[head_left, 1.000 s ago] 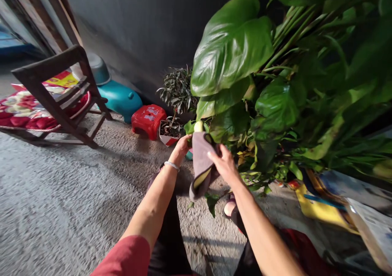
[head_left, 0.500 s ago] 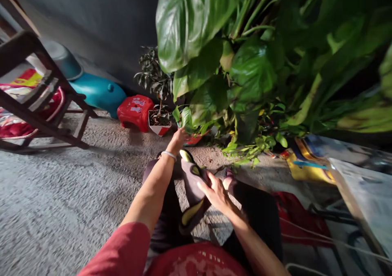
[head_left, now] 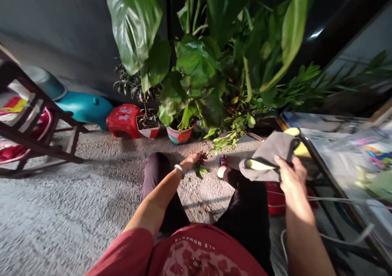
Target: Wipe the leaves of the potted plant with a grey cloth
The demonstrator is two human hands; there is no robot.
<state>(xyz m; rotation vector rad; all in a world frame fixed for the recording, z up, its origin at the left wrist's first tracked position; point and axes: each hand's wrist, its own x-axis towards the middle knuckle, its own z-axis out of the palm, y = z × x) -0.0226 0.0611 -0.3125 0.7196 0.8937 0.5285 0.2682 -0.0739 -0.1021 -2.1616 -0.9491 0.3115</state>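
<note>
My left hand (head_left: pixel 192 160), with a bangle at its wrist, is closed around a leafy stem (head_left: pixel 200 170) low over the floor between my knees. Green leaves hang below the fingers, and more of the trailing plant (head_left: pixel 229 139) spreads just beyond them. Out to the right, my right hand (head_left: pixel 292 174) grips a folded grey cloth (head_left: pixel 269 151) with pale yellow patches, held up beside my right knee. Straight ahead stands a painted flower pot (head_left: pixel 180 135) with a large-leaved plant (head_left: pixel 199 59) over it.
A small white-and-red pot (head_left: pixel 149 132), a red plastic stool (head_left: pixel 124 121) and a teal plastic toy (head_left: pixel 84 106) line the wall. A wooden chair (head_left: pixel 58 133) stands at left. On the right is a low table (head_left: pixel 324 165) with plastic bags, and a pale cord (head_left: pixel 337 200) runs beside it.
My right hand has carried the grey cloth up and to the right. My left hand has moved from the flower pot down toward the floor and now holds a leafy stem. The view has shifted right.
</note>
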